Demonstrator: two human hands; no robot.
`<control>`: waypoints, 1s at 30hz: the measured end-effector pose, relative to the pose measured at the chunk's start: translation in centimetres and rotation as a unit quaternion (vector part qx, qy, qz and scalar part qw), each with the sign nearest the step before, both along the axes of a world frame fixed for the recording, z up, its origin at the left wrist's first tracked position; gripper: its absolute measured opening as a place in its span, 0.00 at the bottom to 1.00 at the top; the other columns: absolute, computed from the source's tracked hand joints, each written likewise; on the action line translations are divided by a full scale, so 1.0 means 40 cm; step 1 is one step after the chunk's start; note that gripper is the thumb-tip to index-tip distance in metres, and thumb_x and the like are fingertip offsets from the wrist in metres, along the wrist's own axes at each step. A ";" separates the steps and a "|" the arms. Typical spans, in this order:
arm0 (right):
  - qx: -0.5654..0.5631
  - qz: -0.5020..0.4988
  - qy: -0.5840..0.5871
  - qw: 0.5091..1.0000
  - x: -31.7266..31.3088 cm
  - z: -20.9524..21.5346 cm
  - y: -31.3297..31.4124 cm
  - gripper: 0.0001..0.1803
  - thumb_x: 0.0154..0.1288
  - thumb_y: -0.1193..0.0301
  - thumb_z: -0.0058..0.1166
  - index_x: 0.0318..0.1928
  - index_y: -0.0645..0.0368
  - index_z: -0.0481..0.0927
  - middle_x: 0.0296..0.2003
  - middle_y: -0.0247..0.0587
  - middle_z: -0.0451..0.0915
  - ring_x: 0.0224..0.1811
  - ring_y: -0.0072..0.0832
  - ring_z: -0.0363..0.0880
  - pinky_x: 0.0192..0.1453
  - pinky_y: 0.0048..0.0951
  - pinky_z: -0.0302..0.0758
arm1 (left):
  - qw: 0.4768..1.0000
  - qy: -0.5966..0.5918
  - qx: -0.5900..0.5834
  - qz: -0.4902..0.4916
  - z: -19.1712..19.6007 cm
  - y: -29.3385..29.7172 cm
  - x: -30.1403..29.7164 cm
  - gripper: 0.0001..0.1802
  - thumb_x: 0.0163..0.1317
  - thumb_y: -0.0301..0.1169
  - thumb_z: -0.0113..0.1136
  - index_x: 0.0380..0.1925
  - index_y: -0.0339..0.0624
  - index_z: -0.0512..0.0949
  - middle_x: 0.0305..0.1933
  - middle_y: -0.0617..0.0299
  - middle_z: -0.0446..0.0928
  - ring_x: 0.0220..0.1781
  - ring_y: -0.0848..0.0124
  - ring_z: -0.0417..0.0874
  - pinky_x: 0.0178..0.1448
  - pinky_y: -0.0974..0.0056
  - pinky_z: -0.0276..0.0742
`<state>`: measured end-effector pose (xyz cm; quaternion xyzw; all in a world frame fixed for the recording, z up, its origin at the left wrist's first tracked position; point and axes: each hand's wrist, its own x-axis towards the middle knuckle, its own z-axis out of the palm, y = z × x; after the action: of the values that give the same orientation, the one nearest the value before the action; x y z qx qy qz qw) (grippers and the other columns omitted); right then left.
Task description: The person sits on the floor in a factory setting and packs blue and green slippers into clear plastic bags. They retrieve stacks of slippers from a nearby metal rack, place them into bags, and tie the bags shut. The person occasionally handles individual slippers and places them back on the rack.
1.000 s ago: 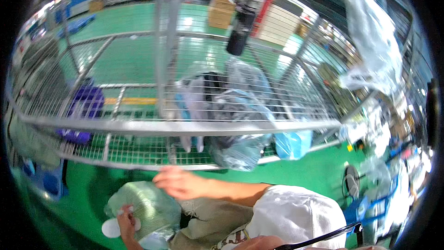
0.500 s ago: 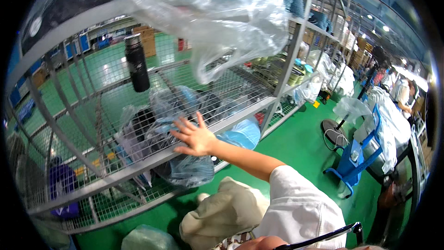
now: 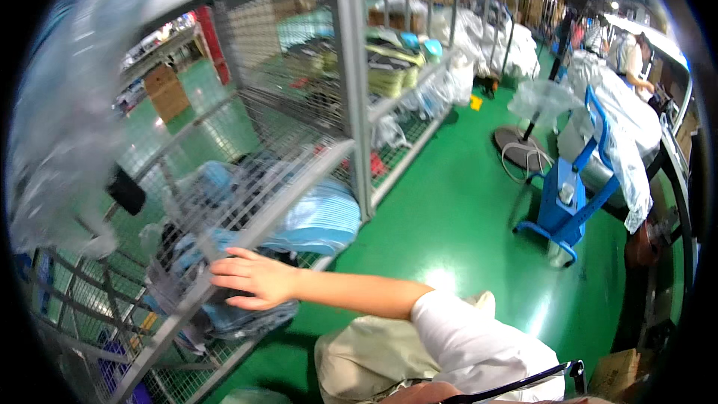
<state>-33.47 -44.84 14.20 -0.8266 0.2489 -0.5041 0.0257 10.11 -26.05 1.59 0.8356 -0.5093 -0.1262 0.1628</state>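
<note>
My right hand (image 3: 254, 278) reaches out to the left with the palm down, open, its fingers stretched and a little apart. The fingertips lie over the front rail (image 3: 196, 295) of a grey metal rack; I cannot tell whether they press on it. Just below the hand hangs a bluish plastic-wrapped bundle (image 3: 243, 320). A stack of light-blue pieces (image 3: 318, 213) lies beyond the wrist, on the rack's lower level. Only the bottom of a black bottle (image 3: 126, 191) shows behind blurred clear plastic (image 3: 75, 105). My left hand is out of view.
A grey upright post (image 3: 353, 90) stands ahead, with green and black stacked pieces (image 3: 389, 75) behind it. To the right are a blue wheeled stand (image 3: 561, 202), a round dark base (image 3: 517, 148) with a cable, and white plastic-covered heaps (image 3: 613, 120). Another person (image 3: 636, 63) is farther off.
My view has swung right and closer to the rack's post. The bottle and hanging plastic have shifted to the far left. My right hand stays by the front rail, its fingers less spread.
</note>
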 end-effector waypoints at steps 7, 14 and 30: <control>0.294 -0.166 0.149 0.929 -0.698 -0.213 0.271 0.10 0.50 0.65 0.43 0.30 0.56 0.72 0.24 0.43 0.72 0.29 0.38 0.71 0.36 0.36 0.68 | 0.991 0.093 -0.024 0.097 0.128 -0.086 -0.242 0.08 0.50 0.37 0.47 0.22 0.45 0.67 0.13 0.65 0.63 0.13 0.73 0.62 0.16 0.68 0.56; 0.718 -0.396 0.159 0.550 -1.061 -0.356 0.759 0.24 0.47 0.57 0.46 0.45 0.56 0.67 0.39 0.46 0.72 0.43 0.39 0.70 0.46 0.37 0.66 | 0.948 0.250 0.000 0.195 0.173 -0.126 -0.533 0.10 0.53 0.39 0.45 0.19 0.46 0.67 0.13 0.67 0.61 0.12 0.76 0.60 0.13 0.71 0.53; 0.812 -0.385 -0.299 0.320 -0.896 -0.162 1.197 0.23 0.49 0.59 0.47 0.44 0.59 0.69 0.35 0.47 0.75 0.40 0.33 0.73 0.44 0.27 0.67 | 0.913 0.165 0.197 -0.317 0.149 -0.365 -1.404 0.19 0.56 0.37 0.39 0.22 0.30 0.71 0.15 0.50 0.68 0.20 0.63 0.69 0.26 0.59 0.62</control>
<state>-69.29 3.04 7.72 0.0030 0.8000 -0.2161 0.5597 -46.04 -40.66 7.56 0.6129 -0.6779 -0.4050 0.0285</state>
